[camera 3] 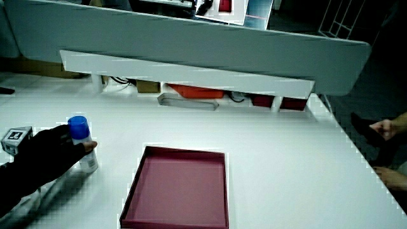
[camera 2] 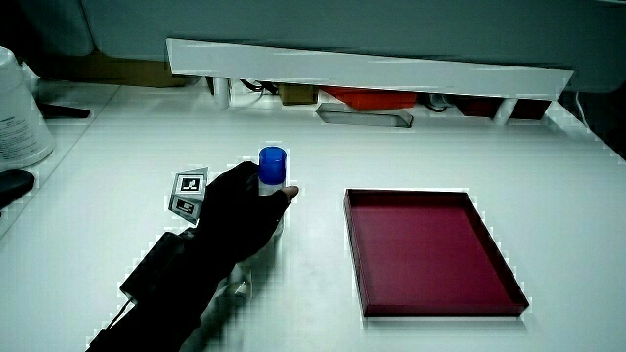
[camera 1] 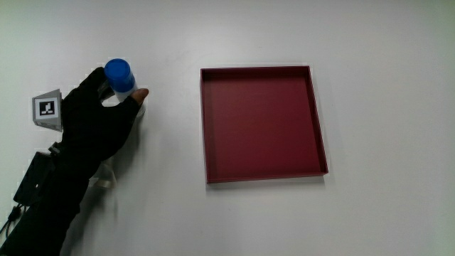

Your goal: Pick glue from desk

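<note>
Hand [camera 1: 96, 121] wrapped around glue stick [camera 1: 121, 80], blue cap poking above fingers, stick upright on white desk [camera 1: 384, 57] beside red tray [camera 1: 261, 122], apart from it; risk: grip low, mostly fingertip, stick could tip or slip on lift
</note>
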